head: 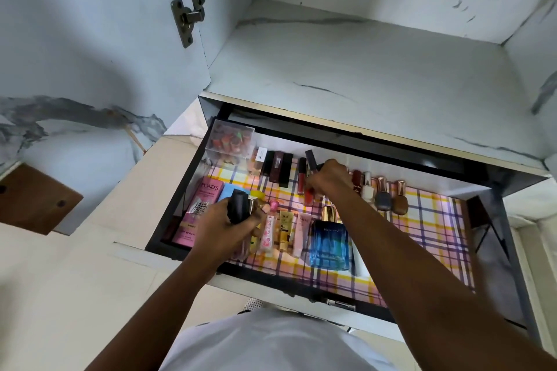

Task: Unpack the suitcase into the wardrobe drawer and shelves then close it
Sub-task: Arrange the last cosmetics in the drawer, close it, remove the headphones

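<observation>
Presently listed: drawer (497,220), pulled out beneath the wardrobe shelf (346,54), lined with plaid paper. Left hand (223,226), over the front left corner, fingers curled round a black-capped bottle (239,208). Right hand (330,179), at the back row, fingers pinching a red lip gloss tube (309,197). Contents: pink Pond's box (199,208), blue perfume bottle (330,245), nail polish bottles (382,196) at back right, clear box (230,141) in the back left corner.
</observation>
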